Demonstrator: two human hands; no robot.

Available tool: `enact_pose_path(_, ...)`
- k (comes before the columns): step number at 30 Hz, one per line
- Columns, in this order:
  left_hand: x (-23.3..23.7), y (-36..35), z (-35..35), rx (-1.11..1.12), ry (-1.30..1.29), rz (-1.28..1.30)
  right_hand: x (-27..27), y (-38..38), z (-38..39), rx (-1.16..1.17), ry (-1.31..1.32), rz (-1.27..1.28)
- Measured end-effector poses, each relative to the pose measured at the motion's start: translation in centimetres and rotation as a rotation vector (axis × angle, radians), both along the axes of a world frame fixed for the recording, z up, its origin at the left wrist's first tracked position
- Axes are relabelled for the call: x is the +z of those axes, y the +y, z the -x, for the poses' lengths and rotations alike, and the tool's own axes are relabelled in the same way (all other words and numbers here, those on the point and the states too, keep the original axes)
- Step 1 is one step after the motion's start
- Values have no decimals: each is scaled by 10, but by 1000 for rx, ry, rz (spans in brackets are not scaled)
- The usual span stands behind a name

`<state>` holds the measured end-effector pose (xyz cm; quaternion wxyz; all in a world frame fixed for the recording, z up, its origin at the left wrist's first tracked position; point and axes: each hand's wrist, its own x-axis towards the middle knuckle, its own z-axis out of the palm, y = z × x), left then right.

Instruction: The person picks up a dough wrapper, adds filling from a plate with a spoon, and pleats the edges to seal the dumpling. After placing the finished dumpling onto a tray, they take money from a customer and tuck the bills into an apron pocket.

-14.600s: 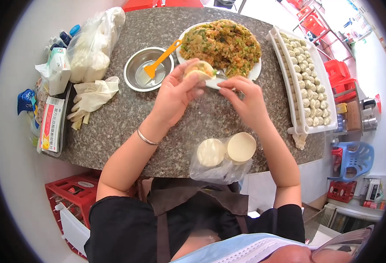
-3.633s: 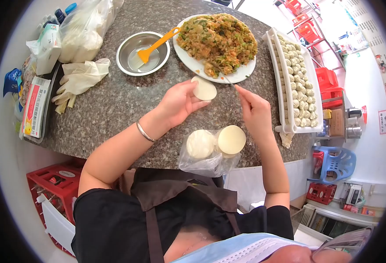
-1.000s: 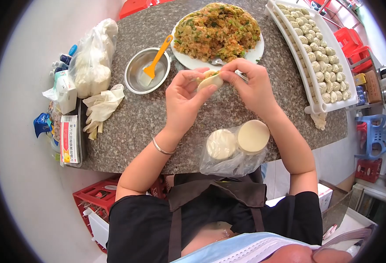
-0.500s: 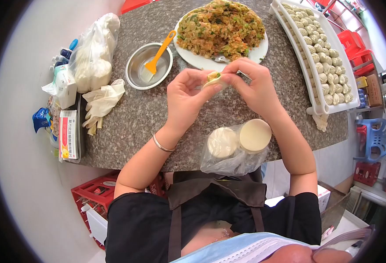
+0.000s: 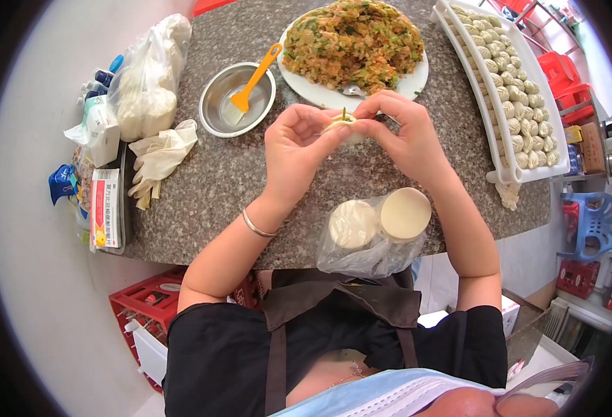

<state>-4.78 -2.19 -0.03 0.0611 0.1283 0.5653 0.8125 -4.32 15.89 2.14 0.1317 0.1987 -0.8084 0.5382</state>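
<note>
Fingertips of both hands are closed on a dumpling [image 5: 344, 127], which is held just above the worktop [image 5: 216, 187], close to the near rim of a white plate [image 5: 417, 78]. The dumpling is cupped from below and pinched by the left hand [image 5: 295, 149], while its top edge is gripped between thumb and forefinger of the right hand [image 5: 407, 139]. A little green filling is seen at the unsealed top. A thin bracelet [image 5: 257, 226] is worn on the left wrist.

The plate is heaped with chopped filling [image 5: 353, 38], and a metal spoon [image 5: 353, 90] is laid at its near edge, partly hidden behind the fingers. To the left of the plate a steel bowl [image 5: 224, 115] is set, with an orange brush [image 5: 254, 80] leaned in it. On the right, a long white tray [image 5: 467, 90] is packed with rows of finished dumplings [image 5: 511, 97].

Nearer the body, at the worktop's edge, two stacks of round wrappers [image 5: 404, 213] are kept in a clear plastic bag [image 5: 361, 260]; this bag lies directly under the forearms. On the left side, pale gloves [image 5: 160, 156] are dropped beside a knotted bag of white dough [image 5: 146, 76], with a printed box [image 5: 104, 215] at the edge. A red crate [image 5: 146, 313] is seen below the worktop, and a blue stool [image 5: 598, 215] at the far right.
</note>
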Motion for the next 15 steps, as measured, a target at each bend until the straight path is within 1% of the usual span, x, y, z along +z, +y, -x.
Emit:
enact_pose_path(3, -1, 0, 1, -12, 7, -28, 3, 1, -2, -44, -46, 5)
enact_pose_path(5, -1, 0, 1, -14, -10, -24, 6, 4, -2, -40, -140, 23)
enact_pose_path(7, -2, -1, 1, -79, 53, 2, 7, 4, 0, -12, -141, 26)
enact_pose_path(9, -3, 0, 1, -81, 69, -10, 7, 4, -1, 14, -143, 28)
enact_pose_path(10, -3, 1, 1, -87, 88, -16, 7, 3, -1, -5, -102, -6)
enact_pose_path(11, -2, 0, 0, -87, 87, -16, 6, 1, -2, -24, -60, -38)
enact_pose_path(13, 1, -1, -1, -53, 1, 68, 1, -1, -2, -43, -53, -23)
enact_pose_path(15, 0, -2, 0, -22, -16, 52, 0, -3, -3, -58, -47, -11)
